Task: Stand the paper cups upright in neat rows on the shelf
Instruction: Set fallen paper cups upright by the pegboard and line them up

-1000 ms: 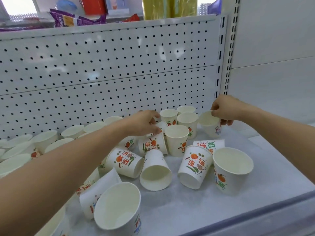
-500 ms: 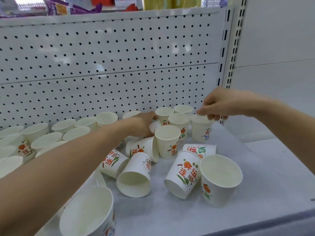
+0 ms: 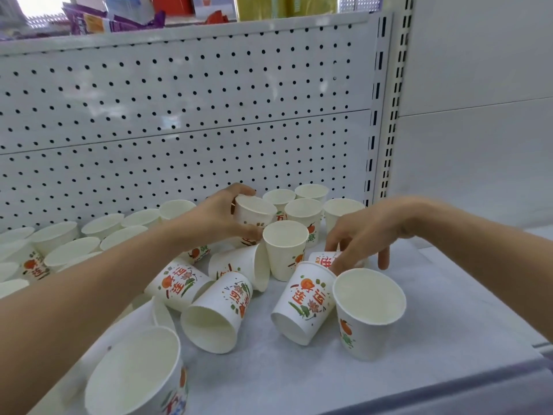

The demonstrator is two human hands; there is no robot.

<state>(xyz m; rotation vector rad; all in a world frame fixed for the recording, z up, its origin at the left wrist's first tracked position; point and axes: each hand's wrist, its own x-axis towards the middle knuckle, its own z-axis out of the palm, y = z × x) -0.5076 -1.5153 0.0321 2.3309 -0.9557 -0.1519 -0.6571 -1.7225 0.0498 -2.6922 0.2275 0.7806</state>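
Gripping with the left hand [image 3: 218, 218] a white paper cup with orange-and-green print [image 3: 254, 209], tilted, mouth up, just left of a cluster of upright cups [image 3: 302, 211] at the back right of the pale grey shelf [image 3: 449, 295]. Poised low with the right hand [image 3: 366, 232], fingers loose and spread downward, holding nothing. Fingertips [image 3: 337, 265] down at a cup lying on its side [image 3: 324, 260]; cannot tell whether touching. Standing too: rows of cups at far left [image 3: 68, 247] along the perforated white back panel [image 3: 179, 115], one upright cup at front right [image 3: 368, 313], another at the front left edge [image 3: 134, 375]. Lying tipped in between: several fallen cups [image 3: 215, 319], mouths toward the front.
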